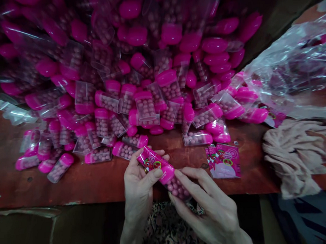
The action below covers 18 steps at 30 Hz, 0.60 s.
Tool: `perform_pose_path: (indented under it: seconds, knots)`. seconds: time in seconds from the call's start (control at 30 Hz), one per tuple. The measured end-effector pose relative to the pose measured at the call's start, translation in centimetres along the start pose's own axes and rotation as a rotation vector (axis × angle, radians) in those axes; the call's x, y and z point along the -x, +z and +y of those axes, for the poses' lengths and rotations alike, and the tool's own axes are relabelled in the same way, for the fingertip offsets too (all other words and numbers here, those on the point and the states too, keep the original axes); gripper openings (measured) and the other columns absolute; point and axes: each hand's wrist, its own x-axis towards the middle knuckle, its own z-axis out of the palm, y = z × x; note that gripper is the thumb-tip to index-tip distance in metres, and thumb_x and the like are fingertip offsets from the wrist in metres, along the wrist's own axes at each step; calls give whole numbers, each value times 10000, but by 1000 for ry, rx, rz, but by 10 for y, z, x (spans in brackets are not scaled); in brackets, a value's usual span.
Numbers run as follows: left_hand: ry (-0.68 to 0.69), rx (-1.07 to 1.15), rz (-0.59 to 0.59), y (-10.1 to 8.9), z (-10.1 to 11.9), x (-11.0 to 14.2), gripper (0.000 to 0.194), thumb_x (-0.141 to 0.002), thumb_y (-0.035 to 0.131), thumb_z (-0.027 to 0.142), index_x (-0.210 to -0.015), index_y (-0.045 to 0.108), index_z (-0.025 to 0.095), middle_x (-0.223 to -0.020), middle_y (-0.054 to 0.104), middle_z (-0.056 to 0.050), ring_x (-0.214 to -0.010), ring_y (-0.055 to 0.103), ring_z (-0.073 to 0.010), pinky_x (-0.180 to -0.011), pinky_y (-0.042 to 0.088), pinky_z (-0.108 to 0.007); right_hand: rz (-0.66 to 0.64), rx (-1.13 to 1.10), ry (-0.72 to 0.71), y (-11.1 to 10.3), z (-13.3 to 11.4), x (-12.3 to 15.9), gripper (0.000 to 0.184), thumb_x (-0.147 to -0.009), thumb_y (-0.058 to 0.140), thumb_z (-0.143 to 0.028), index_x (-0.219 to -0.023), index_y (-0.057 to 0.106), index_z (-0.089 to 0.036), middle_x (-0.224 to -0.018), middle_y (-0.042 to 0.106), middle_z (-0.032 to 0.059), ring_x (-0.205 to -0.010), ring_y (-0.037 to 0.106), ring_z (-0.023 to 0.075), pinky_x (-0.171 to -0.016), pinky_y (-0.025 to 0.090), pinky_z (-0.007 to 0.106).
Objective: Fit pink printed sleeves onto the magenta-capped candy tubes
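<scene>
Near the front edge of the table, my left hand (138, 186) pinches a shiny pink printed sleeve (149, 158) between thumb and fingers. The sleeve sits over or against the pink cap of a clear container (177, 186) filled with small pink balls. My right hand (212, 198) grips this container by its lower part, thumb below and fingers above. The container lies tilted, cap toward the upper left. How far the sleeve reaches around the cap I cannot tell. Flat on the wood to the right lies a similar printed sleeve (223, 160).
A large heap of pink-capped containers (144, 104) spills over the reddish-brown table (100, 184) from a dark opening behind. At the right are a crumpled beige cloth (297, 150) and clear plastic wrap (292, 66). Patterned fabric (165, 228) shows below the edge.
</scene>
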Motion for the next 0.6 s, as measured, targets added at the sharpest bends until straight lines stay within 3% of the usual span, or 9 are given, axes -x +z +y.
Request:
perform_pose_path:
  seconds: [0.17,0.4,0.6]
  knots:
    - [-59,89,-43,6,0,1,451,-543,805,209,-955,624,184,-899,724,-79,-849,682,-254,-744,548,-359,69,-2,73,4,-4,1,448,-740,623,-49,-1168,563,-166,-1013,581,84,-890,603,168,-714,566,286]
    - [-143,103,-56,10,-8,5,277,-596,776,302,-812,699,146,-819,730,-88,-757,679,-225,-766,527,-362,149,12,58,9,-3,2,453,-707,663,-38,-1132,571,-167,-998,638,76,-893,629,178,-757,573,319]
    - [-237,36,-38,10,-11,13,137,-669,725,221,-778,728,137,-730,727,-66,-704,664,-172,-735,510,-279,237,73,54,18,-11,4,365,-719,665,-41,-1065,605,-142,-945,650,70,-852,637,158,-724,581,283]
